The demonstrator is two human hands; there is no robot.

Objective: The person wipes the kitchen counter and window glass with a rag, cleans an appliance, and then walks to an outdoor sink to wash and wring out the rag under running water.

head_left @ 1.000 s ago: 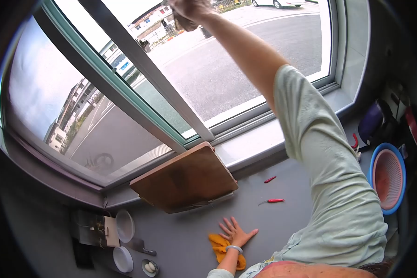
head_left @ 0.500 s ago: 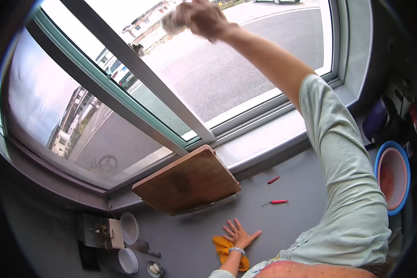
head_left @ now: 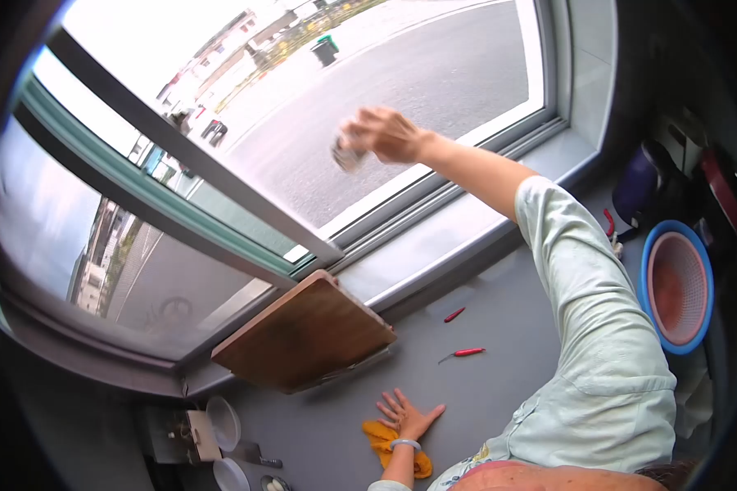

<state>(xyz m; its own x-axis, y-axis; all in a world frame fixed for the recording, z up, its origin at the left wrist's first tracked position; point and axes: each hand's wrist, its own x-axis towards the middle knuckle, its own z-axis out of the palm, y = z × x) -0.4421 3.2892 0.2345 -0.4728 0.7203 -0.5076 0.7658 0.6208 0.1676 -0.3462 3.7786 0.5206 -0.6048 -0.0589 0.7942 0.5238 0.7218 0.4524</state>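
My right hand [head_left: 389, 135] is raised in front of the window, its fingers closed around a small greyish object [head_left: 346, 155]. That object is smeared by motion, so its kind cannot be made out. My left hand [head_left: 413, 421] rests flat on the grey counter [head_left: 327, 438] with its fingers spread, holding nothing. An orange cloth [head_left: 378, 434] lies under and beside that wrist, which wears a pale bangle [head_left: 405, 443]. Beyond the left hand, two red chillies lie on the counter: a longer one with a stem [head_left: 469, 352] and a shorter one [head_left: 454, 314].
A wooden cutting board [head_left: 303, 331] leans by the window frame [head_left: 221, 192]. On the right, a pink colander [head_left: 680, 274] sits in a blue basin [head_left: 648, 286]. White bowls [head_left: 223, 424] and a dark knife handle [head_left: 270, 462] are at the lower left.
My right hand has come down from the top of the view, still gripping the small object. The left hand stays flat on the counter. The whole view has shifted slightly.
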